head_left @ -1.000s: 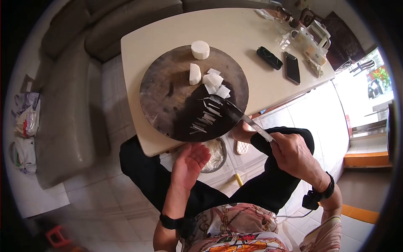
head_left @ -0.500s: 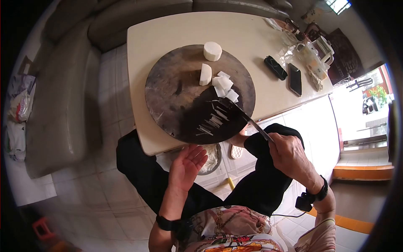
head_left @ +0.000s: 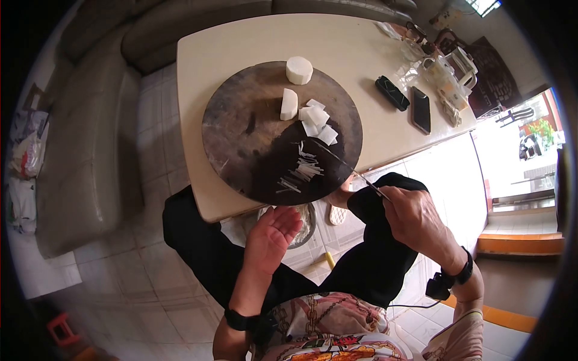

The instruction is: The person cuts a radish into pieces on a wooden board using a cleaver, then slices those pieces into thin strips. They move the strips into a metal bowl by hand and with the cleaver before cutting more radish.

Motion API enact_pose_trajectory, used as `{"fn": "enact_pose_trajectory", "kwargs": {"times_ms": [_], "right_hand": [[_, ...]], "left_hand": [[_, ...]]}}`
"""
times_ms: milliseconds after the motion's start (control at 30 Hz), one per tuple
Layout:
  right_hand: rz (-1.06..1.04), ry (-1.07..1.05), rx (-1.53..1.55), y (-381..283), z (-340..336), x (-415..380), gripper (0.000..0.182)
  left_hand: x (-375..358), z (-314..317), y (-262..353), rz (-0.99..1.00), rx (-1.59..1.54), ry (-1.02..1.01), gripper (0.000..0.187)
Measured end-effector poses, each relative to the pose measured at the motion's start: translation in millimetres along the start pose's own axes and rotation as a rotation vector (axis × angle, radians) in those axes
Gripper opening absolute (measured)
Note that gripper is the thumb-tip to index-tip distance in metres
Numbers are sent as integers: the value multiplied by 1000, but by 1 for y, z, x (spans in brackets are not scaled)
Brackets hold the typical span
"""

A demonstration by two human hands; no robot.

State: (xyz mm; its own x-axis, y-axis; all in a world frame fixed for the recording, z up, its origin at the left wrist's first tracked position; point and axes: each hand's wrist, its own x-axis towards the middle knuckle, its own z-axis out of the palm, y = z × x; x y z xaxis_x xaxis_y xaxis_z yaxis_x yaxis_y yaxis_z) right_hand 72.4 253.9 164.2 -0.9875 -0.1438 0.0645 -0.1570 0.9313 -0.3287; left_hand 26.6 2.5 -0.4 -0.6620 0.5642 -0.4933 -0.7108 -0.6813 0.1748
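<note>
A round dark board (head_left: 241,144) lies on the cream table. On it are a thick white cylinder (head_left: 299,70), a half-round white piece (head_left: 289,104), a small pile of thin white slices (head_left: 315,122) and a row of thin white strips (head_left: 304,171). My right hand (head_left: 417,221) grips a knife (head_left: 355,171), whose blade reaches over the board beside the strips and below the slices. My left hand (head_left: 273,236) is palm up with fingers apart, holding nothing, just below the board's near edge. Behind it, a metal bowl (head_left: 311,227) with white contents is partly hidden.
A dark case (head_left: 392,93) and a phone (head_left: 421,111) lie on the table (head_left: 198,78) to the right. Beyond them stand a clear jug (head_left: 462,67) and bags. A grey sofa (head_left: 90,138) runs along the left and back. My knees are below the table edge.
The strips lie closer together, gathered toward the upper right. The knife blade now appears edge-on and thinner. My left hand has shifted slightly right, and the whole view has moved a little.
</note>
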Motion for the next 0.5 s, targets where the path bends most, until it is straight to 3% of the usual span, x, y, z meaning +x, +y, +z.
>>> {"fn": "enact_pose_trajectory", "kwargs": {"times_ms": [367, 433, 500], "right_hand": [[-104, -160, -106, 5, 1, 22, 12], [-120, -194, -101, 6, 3, 15, 13], [-262, -110, 3, 11, 13, 7, 11]], "left_hand": [[17, 7, -1, -82, -30, -125, 39], [19, 16, -2, -119, -164, -135, 38], [22, 21, 1, -151, -194, -164, 39]]}}
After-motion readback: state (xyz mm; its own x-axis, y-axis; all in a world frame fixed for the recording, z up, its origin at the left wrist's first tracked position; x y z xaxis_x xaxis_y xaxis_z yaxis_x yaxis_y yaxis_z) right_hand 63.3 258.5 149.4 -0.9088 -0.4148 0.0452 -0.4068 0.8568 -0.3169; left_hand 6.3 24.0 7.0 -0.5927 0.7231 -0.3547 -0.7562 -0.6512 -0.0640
